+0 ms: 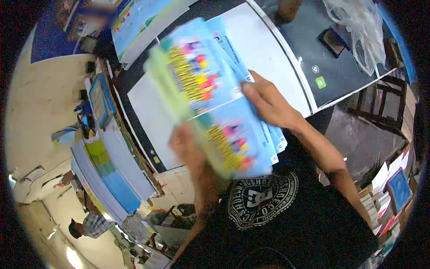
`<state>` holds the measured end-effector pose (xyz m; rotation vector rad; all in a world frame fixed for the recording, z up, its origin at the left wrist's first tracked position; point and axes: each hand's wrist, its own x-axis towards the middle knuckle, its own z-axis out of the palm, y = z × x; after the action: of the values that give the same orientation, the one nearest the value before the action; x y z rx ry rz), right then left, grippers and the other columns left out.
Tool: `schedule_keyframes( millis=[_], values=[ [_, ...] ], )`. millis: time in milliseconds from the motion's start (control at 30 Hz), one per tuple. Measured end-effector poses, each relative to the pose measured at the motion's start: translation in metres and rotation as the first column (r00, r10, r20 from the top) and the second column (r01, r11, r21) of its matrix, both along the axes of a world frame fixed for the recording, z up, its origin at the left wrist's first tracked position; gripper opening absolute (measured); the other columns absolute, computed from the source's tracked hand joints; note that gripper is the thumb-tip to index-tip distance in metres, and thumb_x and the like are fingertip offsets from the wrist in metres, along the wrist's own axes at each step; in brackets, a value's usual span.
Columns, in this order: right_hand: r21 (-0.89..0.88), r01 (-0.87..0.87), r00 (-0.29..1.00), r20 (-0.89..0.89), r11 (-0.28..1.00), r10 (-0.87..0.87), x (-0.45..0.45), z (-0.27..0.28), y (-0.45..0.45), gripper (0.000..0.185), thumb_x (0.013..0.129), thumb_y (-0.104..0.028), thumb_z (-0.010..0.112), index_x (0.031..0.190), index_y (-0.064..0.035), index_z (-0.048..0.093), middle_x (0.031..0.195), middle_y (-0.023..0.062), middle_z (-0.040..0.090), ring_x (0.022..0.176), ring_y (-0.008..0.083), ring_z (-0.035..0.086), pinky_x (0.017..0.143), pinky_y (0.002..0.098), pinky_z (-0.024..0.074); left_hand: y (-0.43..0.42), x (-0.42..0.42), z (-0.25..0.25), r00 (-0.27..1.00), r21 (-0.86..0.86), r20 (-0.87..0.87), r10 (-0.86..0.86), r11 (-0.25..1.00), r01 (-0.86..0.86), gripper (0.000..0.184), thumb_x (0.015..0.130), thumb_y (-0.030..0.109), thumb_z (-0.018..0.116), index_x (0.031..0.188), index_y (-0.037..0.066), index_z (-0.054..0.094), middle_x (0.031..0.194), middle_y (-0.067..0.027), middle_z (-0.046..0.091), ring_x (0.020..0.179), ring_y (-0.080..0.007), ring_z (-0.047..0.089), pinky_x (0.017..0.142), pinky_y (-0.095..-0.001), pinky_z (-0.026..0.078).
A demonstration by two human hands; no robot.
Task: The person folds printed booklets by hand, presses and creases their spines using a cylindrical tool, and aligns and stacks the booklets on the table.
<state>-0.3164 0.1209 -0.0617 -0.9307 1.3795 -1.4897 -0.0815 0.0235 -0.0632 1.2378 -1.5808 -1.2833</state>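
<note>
A small stack of printed sheets (228, 130), light blue with yellow lettering and colourful figures, is held up in front of my chest. My right hand (271, 101) grips its right side, thumb on top and fingers underneath. At the lower left edge, my left hand (186, 143) is closed on the sheets, blurred by motion. The sheets are slightly fanned at the right, and their left side is smeared. Beneath them a white sheet (150, 114) lies on the dark table.
A thick stack of similar prints (141, 33) stands at the upper left. Clear plastic bag (365, 36) and a small dark object (333, 41) lie at the upper right. Piled paper (112, 175) is at left; a person (92, 226) in a cap is farther off.
</note>
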Motion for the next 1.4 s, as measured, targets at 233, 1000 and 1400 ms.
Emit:
schedule_keyframes(
  millis=[233,1000,1400],
  values=[
    [-0.068,0.024,0.954,-0.296,0.997,-0.043,-0.007,-0.011,0.008,0.04,0.091,-0.034,0.068,0.107,0.003,0.07,0.106,0.0245,0.06,0.095,0.0375,0.063,0.086,0.0422,0.0499,0.012,-0.022,0.016,0.99,0.084,0.098,0.099,0.991,-0.107,0.029,0.101,0.023,0.055,0.107,-0.004,0.065,0.091,-0.0109,0.07,0.077,-0.0158,0.066,0.068,-0.0287,0.054],
    [-0.026,-0.065,0.964,-0.261,0.998,0.056,-0.007,0.006,0.0,0.04,0.084,-0.029,0.076,0.111,0.0006,0.071,0.139,0.0211,0.049,0.129,0.034,0.049,0.109,0.0408,0.0368,0.018,-0.057,0.015,0.916,0.369,-0.4,-0.002,0.915,0.163,0.028,0.1,0.016,0.059,0.115,-0.007,0.061,0.104,-0.0109,0.068,0.09,-0.0135,0.065,0.079,-0.0283,0.054],
    [-0.06,-0.089,0.968,-0.239,0.994,0.072,-0.01,-0.002,0.002,0.048,0.086,-0.036,0.074,0.118,-0.0006,0.068,0.135,0.022,0.049,0.124,0.0353,0.051,0.106,0.0407,0.0398,0.025,-0.066,0.056,0.939,0.438,-0.31,0.147,0.899,0.004,0.043,0.105,0.032,0.044,0.126,-0.004,0.055,0.113,-0.0144,0.067,0.095,-0.022,0.067,0.081,-0.0352,0.056]
  ],
)
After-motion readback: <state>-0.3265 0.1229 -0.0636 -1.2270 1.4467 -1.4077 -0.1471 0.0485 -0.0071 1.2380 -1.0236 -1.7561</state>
